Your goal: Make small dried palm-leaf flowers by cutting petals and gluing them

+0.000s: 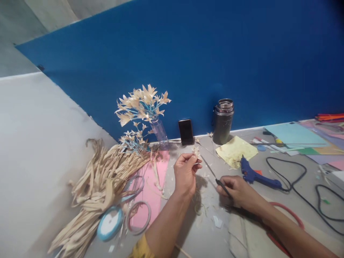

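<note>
My left hand point(185, 172) is raised above the table, fingers pinched on a small pale dried-leaf flower point(195, 152). My right hand point(238, 191) rests low on the table, closed around the dark handle of a thin stick-like tool point(212, 172) whose tip points up toward the flower. A bunch of finished pale flowers on blue stems point(142, 105) stands in a clear vase point(159, 130) behind the left hand.
A pile of dried leaf strips point(99, 186) lies left, with tape rolls point(110, 223) and pink paper point(150, 186). A phone point(186, 132) and a steel flask point(223, 121) lean at the blue wall. A blue glue gun point(255, 173), black cord, yellow sheet and coloured papers lie right.
</note>
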A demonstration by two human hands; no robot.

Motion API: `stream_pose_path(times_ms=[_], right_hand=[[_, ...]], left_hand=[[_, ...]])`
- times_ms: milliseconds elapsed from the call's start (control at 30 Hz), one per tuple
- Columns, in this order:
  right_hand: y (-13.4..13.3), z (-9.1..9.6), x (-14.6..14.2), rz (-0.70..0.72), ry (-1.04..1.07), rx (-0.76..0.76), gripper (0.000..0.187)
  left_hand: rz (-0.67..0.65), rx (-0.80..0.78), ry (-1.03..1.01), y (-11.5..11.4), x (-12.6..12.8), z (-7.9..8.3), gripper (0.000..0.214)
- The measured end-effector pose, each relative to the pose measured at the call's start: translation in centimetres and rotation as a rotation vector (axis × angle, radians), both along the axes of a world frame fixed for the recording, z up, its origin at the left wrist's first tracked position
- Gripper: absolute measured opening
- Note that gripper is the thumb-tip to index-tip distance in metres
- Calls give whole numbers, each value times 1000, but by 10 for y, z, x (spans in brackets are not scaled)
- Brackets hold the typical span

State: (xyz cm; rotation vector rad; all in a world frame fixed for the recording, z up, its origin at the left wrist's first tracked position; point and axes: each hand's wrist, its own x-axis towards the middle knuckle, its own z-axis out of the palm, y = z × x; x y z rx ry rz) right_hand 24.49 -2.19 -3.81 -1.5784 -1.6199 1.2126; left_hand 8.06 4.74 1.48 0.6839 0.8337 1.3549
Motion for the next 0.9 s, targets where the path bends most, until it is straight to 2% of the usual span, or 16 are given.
stream_pose_path(times_ms=[133,267,367,533,700,833,900], right_hand=[[-2,-6,3,49,-415,134,20],[-1,-14,4,89,-537,185,16],[3,-14,9,125,-476,122,13],[4,1,16,147,-325,59,11],[-1,5,16,144,-375,111,15],[-1,7,14,203,-315,172,8],[-1,13,12,122,-214,254,9]], left_hand=[[-46,-1,-8,0,0,2,31],[-91,-7,14,-5,4,1,30],[-102,2,61,-10,9,-3,26],[-51,85,180,-15,14,-13,17],[-45,137,215,-17,17,-16,14],[-80,99,175,-20,20,-16,15],[-92,88,180,-23,22,-16,14]])
